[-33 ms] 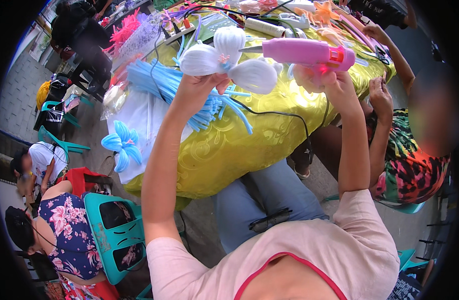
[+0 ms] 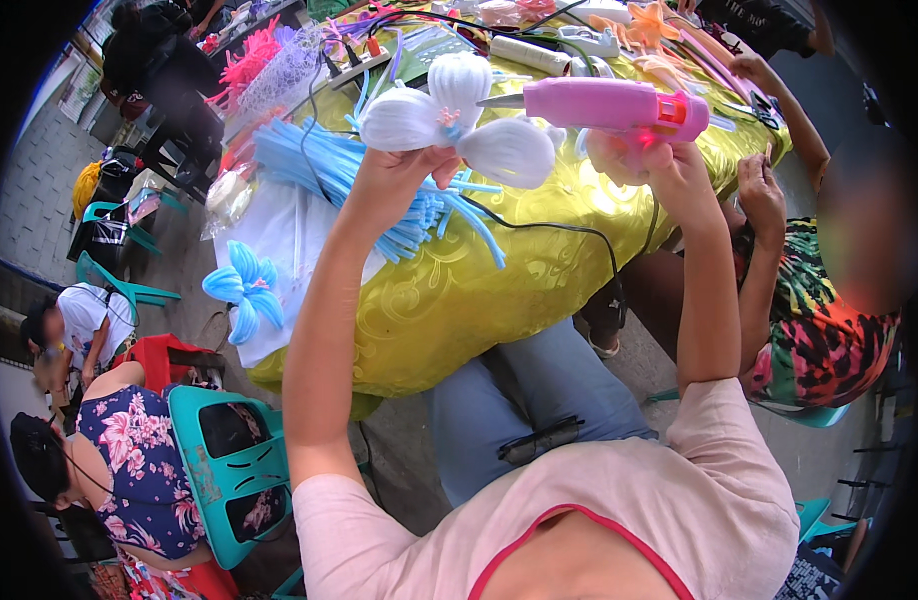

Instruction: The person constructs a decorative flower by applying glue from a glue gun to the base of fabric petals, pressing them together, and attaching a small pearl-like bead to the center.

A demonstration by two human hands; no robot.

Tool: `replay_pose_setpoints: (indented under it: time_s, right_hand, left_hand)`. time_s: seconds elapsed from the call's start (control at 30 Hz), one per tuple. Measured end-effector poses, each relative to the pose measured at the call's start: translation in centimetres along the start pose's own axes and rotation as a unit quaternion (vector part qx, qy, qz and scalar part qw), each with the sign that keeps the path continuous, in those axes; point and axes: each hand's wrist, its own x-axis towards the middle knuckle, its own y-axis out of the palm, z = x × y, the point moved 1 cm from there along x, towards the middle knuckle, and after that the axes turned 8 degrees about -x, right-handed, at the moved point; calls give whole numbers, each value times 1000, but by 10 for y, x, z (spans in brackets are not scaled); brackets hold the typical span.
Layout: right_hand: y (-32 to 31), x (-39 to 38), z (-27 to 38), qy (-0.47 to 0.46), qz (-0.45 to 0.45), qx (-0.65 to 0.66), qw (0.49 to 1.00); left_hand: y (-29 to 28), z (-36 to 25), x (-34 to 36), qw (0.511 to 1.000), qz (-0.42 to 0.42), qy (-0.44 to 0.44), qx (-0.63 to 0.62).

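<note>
You're pinching white flower (image 2: 449,122) in left fingers (image 2: 443,164), gripping pink glue gun (image 2: 601,106) in right fingers (image 2: 629,152); open yellow cloth (image 2: 469,295) is running to near counter edge (image 2: 429,368).

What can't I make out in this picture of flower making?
In the head view:
Some fingers of the left hand: hidden behind the white flower.
The pink glue gun's handle: covered by the right hand.
The yellow-covered table's far end: cut off by the top edge.
The face of the person at right: blurred.
</note>
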Motion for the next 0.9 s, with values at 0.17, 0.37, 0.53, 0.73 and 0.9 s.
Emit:
replay_pose_setpoints:
  time_s: [0.17,0.37,0.53,0.73,0.9]
  right_hand:
    - [0,1,1,30,3,-39,999]
    - [-6,5,-2,5,4,-83,997]
    - [-9,5,-2,1,-1,-110,994]
    - [-9,5,-2,6,-13,-161,987]
    - [-14,9,-3,46,-12,-192,980]
  left_hand:
    - [1,1,-1,1000,-1,0,-22]
    - [-1,1,-1,1000,7,-2,-19]
    - [0,3,1,999,15,9,-39]
    - [-2,4,0,1000,1,0,-15]
    - [-5,7,2,1000,9,-3,-3]
